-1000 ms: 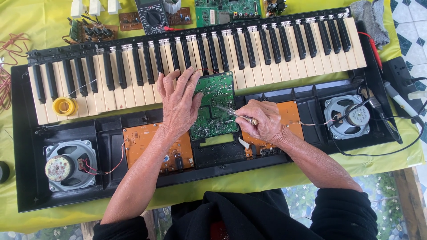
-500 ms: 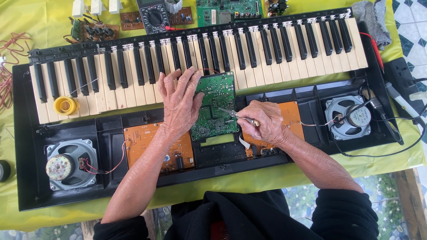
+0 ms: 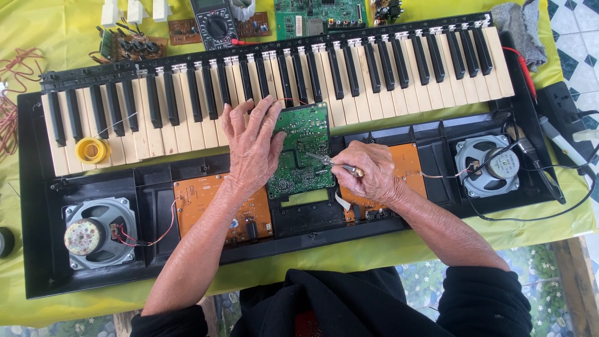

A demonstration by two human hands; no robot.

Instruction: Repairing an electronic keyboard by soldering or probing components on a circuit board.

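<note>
While the person leans in over the opened keyboard [image 3: 37, 187], not much shifts from a second ago, honestly. Nearest the body, the right hand [image 3: 369, 171] stays curled shut around a thin metal tool [image 3: 331, 162], looks like tweezers or a small driver, with its tip on the green circuit board [image 3: 301, 150]. That tip has crept only a hair along the board, so I'd guess the same spot is being worked on. The left hand [image 3: 253, 146] lies flat with fingers spread, not gripping anything, just pressing the board's left edge down, same as before.

That board sits in the middle of the case, propped partly over the keys [image 3: 387, 68], between two orange boards [image 3: 212, 203]. A speaker [image 3: 93, 234] sits at the near left and another speaker [image 3: 486, 165] at the right, wires still attached.

Further out there's a yellow tape roll [image 3: 92, 150] lying on the keys, then a multimeter [image 3: 214, 24] and loose spare boards on the yellow cloth [image 3: 43, 37].
</note>
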